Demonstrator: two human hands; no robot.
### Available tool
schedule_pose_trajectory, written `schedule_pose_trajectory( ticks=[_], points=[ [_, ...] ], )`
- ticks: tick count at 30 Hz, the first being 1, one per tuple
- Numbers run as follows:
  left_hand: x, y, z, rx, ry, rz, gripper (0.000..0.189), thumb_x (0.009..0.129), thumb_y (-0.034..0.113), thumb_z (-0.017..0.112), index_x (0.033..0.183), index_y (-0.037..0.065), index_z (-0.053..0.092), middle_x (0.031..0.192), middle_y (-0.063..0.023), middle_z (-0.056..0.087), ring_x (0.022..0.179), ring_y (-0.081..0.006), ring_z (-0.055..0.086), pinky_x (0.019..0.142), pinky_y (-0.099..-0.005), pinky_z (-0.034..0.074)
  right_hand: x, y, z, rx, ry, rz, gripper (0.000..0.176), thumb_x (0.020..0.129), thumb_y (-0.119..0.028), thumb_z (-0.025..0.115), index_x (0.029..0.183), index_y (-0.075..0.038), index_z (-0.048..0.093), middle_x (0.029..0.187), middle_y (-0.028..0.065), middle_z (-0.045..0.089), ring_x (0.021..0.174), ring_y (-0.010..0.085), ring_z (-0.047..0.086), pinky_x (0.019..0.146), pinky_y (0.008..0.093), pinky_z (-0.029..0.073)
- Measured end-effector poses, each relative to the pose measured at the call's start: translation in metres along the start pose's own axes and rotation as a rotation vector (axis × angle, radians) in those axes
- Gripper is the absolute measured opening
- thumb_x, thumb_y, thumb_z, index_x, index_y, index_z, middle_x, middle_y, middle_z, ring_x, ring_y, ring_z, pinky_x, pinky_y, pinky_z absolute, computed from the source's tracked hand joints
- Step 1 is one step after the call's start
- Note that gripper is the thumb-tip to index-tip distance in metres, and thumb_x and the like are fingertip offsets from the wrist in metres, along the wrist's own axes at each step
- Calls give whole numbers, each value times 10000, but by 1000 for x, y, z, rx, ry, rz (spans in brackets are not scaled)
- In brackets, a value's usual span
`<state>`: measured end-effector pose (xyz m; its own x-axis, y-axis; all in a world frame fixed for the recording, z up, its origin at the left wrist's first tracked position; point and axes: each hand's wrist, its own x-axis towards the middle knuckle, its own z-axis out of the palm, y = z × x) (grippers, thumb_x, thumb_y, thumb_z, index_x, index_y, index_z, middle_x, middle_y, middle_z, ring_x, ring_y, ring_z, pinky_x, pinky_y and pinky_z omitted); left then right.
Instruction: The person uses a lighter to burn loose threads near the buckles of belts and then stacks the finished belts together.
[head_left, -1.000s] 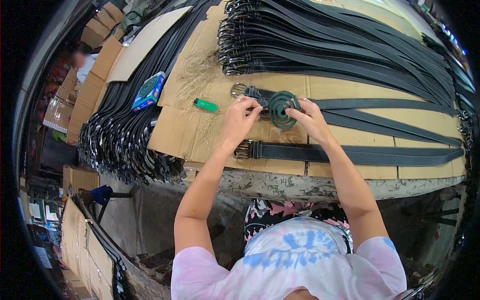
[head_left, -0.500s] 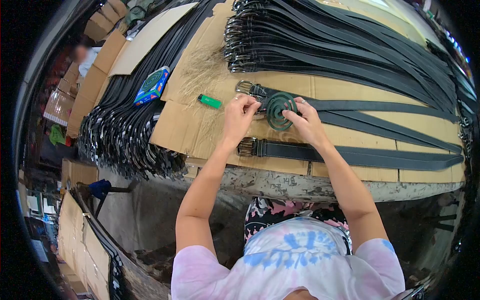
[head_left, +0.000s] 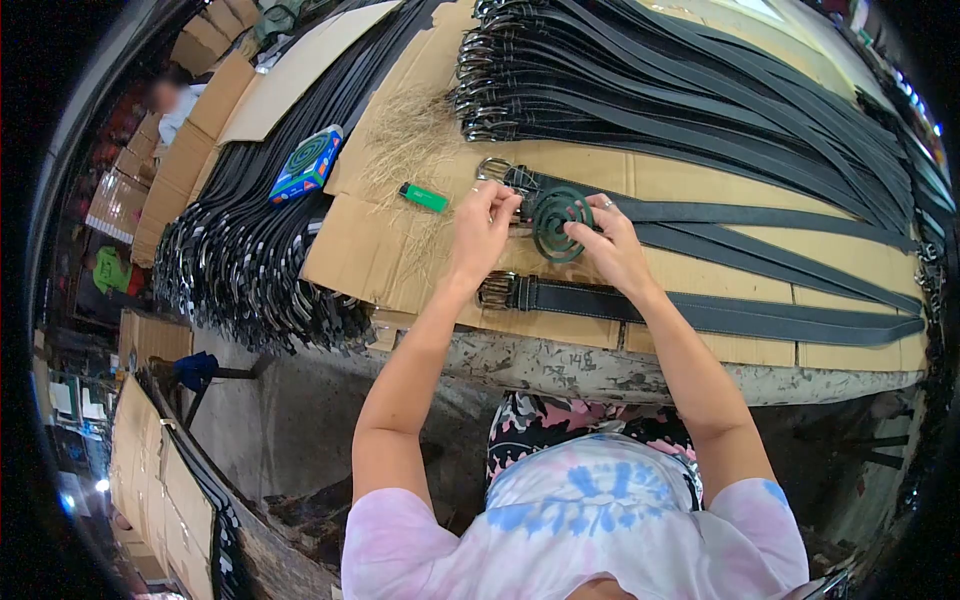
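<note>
A dark green mosquito coil (head_left: 556, 232) is pinched at its right side by my right hand (head_left: 611, 243), its spiral face turned up. Just left of the coil, my left hand (head_left: 484, 226) has thumb and forefinger pressed together; what lies between them is too small to make out. Under and behind my hands lie black belts with metal buckles, one buckle (head_left: 491, 170) above my left fingers. Below, another black belt (head_left: 640, 306) stretches to the right. A green lighter (head_left: 424, 197) rests on the cardboard left of my left hand.
A large row of black belts (head_left: 640, 100) fills the back of the cardboard-covered table (head_left: 350, 255). At left, a blue mosquito coil box (head_left: 306, 164) sits on more hanging belts (head_left: 250, 270). Dry straw-like strands (head_left: 410, 135) lie near the lighter. A person (head_left: 175, 105) is at far left.
My hands stay almost in place, with the left one still pinched beside the coil. The whole view has shifted slightly.
</note>
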<state>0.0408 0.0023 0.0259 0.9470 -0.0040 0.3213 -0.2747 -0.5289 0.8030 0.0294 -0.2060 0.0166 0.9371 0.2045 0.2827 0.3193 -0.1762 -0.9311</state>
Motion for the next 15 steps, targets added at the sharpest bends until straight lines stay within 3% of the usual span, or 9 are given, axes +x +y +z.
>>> schedule_pose_trajectory(
  ticks=[1, 3, 6, 9, 13, 15],
  points=[
    [1, 0, -3, 0, 1, 0, 144, 871, 114, 650, 935, -15, 658, 939, -135, 672, 809, -230, 658, 729, -337, 496, 0, 0, -1, 37, 7, 18, 223, 829, -159, 629, 921, 35, 685, 984, 132, 597, 946, 238, 560, 803, 341, 464],
    [3, 0, -9, 213, 79, 208, 214, 845, 175, 691, 958, -3, 662, 978, -152, 677, 904, -280, 647, 813, -372, 483, 2, 9, -3, 95, 34, 10, 216, 829, -150, 626, 914, 41, 680, 981, 129, 597, 953, 234, 558, 801, 335, 462],
    [4, -8, -9, 279, -12, 133, 319, 792, 245, 744, 1009, 20, 678, 1028, -153, 674, 1004, -314, 612, 892, -402, 451, 5, 7, -7, 163, 90, 47, 190, 843, -135, 618, 872, 46, 671, 956, 94, 613, 906, 190, 567, 803, 309, 449],
    [4, 7, -6, 434, -49, 239, 398, 731, 299, 795, 1034, 58, 703, 1017, -133, 673, 1004, -322, 598, 884, -408, 446, 7, -7, -8, 478, 213, 203, 162, 888, -123, 591, 899, 10, 682, 856, 10, 657, 798, 91, 576, 791, 250, 444],
    [7, 2, 8, 524, 11, 224, 334, 728, 291, 794, 980, 80, 734, 971, -117, 671, 969, -326, 587, 862, -414, 440, 11, -9, -9, 361, 218, 339, 156, 894, -110, 585, 927, 11, 678, 848, 12, 663, 805, 82, 578, 767, 240, 447],
    [11, -7, 13, 400, 17, 219, 251, 739, 268, 783, 902, 79, 749, 921, -112, 663, 904, -314, 585, 801, -411, 449, 14, -3, -3, 532, 211, 297, 157, 890, -118, 593, 919, 11, 680, 846, 18, 663, 790, 75, 570, 754, 243, 443]
  ],
)
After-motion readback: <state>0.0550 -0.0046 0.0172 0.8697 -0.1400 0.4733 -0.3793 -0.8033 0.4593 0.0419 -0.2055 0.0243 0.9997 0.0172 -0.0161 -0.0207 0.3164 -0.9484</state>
